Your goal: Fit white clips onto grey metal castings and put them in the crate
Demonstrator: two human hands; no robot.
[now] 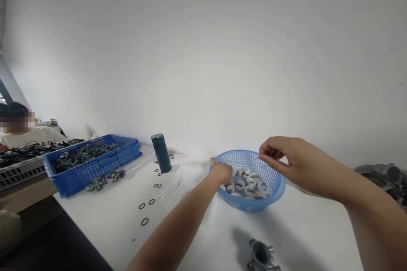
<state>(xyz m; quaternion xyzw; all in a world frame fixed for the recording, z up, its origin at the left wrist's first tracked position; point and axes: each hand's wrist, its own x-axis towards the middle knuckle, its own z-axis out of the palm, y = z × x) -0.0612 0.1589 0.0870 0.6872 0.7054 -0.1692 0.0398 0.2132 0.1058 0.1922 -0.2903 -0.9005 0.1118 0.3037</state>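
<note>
My left hand (221,173) reaches over the near left rim of a round blue plastic basket (251,207). Its thumb shows, but the other fingertips are hidden down inside. White curved C-shaped pieces (250,183) lie loose in the basket, several of them, some with clear thin bits among them. Above the basket's right rim, my right hand (291,159) is closed in a pinch on a thin dark needle-like pin (256,159). Below the basket, a grey metal casting like a carburetor body (261,256) stands on the white table, touched by neither hand.
A blue crate (95,169) full of metal castings stands at left, with loose castings (97,183) before it. Black rubber rings (145,221) lie near a dark teal flask (162,154). Another person (32,135) sits far left behind a grey crate (19,173). Dark metal parts (381,178) are at right.
</note>
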